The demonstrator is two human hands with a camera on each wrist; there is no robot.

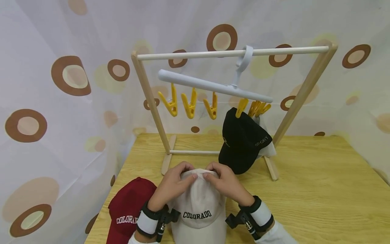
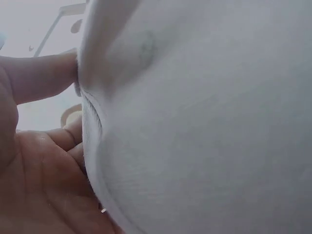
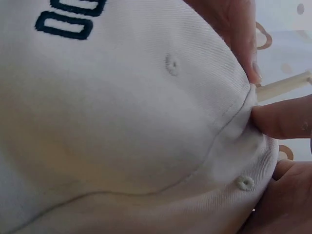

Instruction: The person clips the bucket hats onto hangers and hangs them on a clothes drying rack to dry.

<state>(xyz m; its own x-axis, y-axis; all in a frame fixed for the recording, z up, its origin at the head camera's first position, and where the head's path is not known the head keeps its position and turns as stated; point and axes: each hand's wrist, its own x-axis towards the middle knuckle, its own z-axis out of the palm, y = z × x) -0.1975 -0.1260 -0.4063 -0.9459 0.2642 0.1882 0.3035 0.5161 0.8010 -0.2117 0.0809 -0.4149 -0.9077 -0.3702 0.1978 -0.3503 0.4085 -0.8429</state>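
A cream baseball cap (image 1: 202, 200) lettered COLORADO is in front of me, brim toward me. My left hand (image 1: 175, 183) pinches the left side of its crown top, thumb in front and fingers behind. On the other side of the crown, my right hand (image 1: 226, 181) pinches the fabric the same way. The right wrist view shows a thumb pressing a fold into the cap (image 3: 146, 122) near a seam. In the left wrist view the cap (image 2: 204, 122) fills most of the picture, and some fingers are hidden behind it.
A dark red cap (image 1: 132, 200) lies left of my left forearm. Behind stands a wooden rack (image 1: 297, 95) with a white hanger (image 1: 210, 86) tilted down to the right. Yellow clips (image 1: 189, 105) hang from it; a black cap (image 1: 240, 142) and something pale hang at its right end.
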